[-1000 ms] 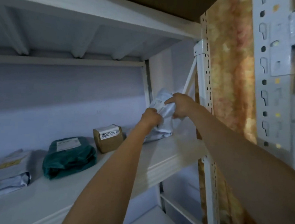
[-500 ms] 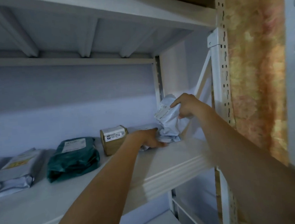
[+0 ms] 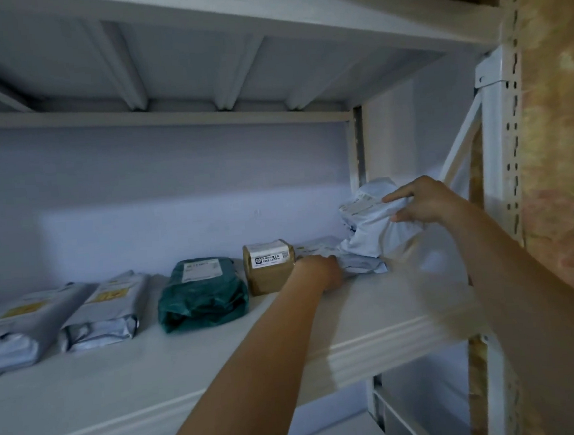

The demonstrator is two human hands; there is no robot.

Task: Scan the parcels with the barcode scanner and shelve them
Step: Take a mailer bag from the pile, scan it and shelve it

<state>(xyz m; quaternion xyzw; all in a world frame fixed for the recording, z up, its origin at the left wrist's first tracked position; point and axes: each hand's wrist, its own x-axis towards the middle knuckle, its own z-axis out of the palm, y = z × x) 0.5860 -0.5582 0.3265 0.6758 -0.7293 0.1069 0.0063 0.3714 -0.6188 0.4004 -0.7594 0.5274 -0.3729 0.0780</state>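
A white poly-bag parcel (image 3: 368,224) stands tilted at the right end of the white shelf (image 3: 355,321). My right hand (image 3: 422,203) holds its upper part, thumb below and fingers on the label. Under it lies a flat grey parcel (image 3: 318,245); my left hand (image 3: 321,273) rests at that parcel's near edge, fingers hidden from view. Left of them sit a small brown box (image 3: 269,266), a dark green bag (image 3: 202,292) and two grey bags (image 3: 104,310). No scanner is in view.
A perforated white upright (image 3: 503,152) and a diagonal brace (image 3: 458,145) close the shelf's right end. Beyond them is a chipboard panel (image 3: 562,161). Another shelf (image 3: 195,29) runs overhead, and a lower shelf (image 3: 333,433) shows below.
My left hand let go of the white parcel and dropped to the flat parcel on the shelf. The view shifted left, showing more parcels.
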